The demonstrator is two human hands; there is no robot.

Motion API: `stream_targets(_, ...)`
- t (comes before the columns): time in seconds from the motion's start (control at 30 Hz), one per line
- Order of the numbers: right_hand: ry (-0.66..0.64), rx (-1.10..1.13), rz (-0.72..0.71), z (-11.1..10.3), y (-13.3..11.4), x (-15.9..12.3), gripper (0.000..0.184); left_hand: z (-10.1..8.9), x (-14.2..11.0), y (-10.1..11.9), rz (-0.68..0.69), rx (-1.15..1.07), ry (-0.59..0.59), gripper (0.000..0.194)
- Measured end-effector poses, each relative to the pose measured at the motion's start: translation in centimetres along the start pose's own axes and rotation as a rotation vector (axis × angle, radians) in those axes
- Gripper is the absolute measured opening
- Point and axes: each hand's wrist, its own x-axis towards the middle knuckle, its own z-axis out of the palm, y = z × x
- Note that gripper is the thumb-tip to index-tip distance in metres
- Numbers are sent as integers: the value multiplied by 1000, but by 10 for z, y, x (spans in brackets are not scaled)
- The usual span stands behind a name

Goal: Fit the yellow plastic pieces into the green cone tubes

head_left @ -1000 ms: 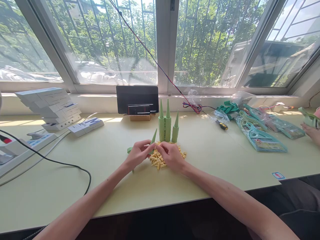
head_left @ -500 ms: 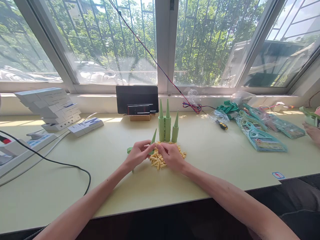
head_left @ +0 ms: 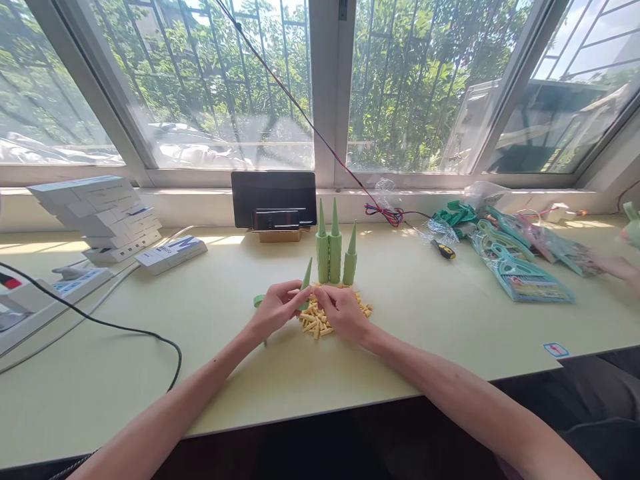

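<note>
My left hand [head_left: 277, 307] has its fingers closed around a slim green cone [head_left: 307, 275] with its point up. A curved green strip [head_left: 259, 301] shows behind that hand, and most of it is hidden. My right hand [head_left: 343, 310] is pinched close to the left fingertips; whatever is in the pinch is too small to make out. Beneath both hands lies a pile of small pale-yellow sticks [head_left: 316, 327]. Just beyond the pile stand three green ribbed cylinders topped with cones: two tall ones side by side [head_left: 329, 257] and a shorter one [head_left: 350, 268].
A black tablet [head_left: 273, 193] and a phone [head_left: 276, 220] stand at the back. White boxes [head_left: 113, 220] are stacked left, near a power strip [head_left: 45, 300] and black cable [head_left: 125, 327]. Bagged dustpan sets [head_left: 525, 280] and a yellow-black tool [head_left: 444, 250] lie right. A co-worker's blurred hand [head_left: 620, 267] reaches in.
My hands and the cone stay almost exactly where they were. At the right edge, the co-worker's hand has moved toward the bagged sets, and the green item there has shifted.
</note>
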Motion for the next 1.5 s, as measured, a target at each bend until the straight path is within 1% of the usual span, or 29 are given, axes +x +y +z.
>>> stream_targets(0.27,1,5,0,-1,-1,0,52,-1,0,-5,-15,-26,-19,41)
stream_targets(0.47,24,23,-9,-1,2,1,50,-3,1,-5,-6,-40,-111,34)
stream_targets(0.57,43,22,-13,-1,3,1,49,-3,1,-5,3,-43,-135,30)
stream_targets(0.9,61,-28,4,0,3,2,50,-3,2,-9,5,-44,-137,30)
stream_targets(1.13,60,-11,25,-1,1,2,45,-3,3,-10,9,-57,-116,30)
stream_targets(1.33,46,42,48,-3,-3,1,35,-4,3,-9,3,-64,-118,29)
stream_targets(1.5,44,37,49,-3,-3,2,36,-3,2,-8,-13,-58,-118,32)
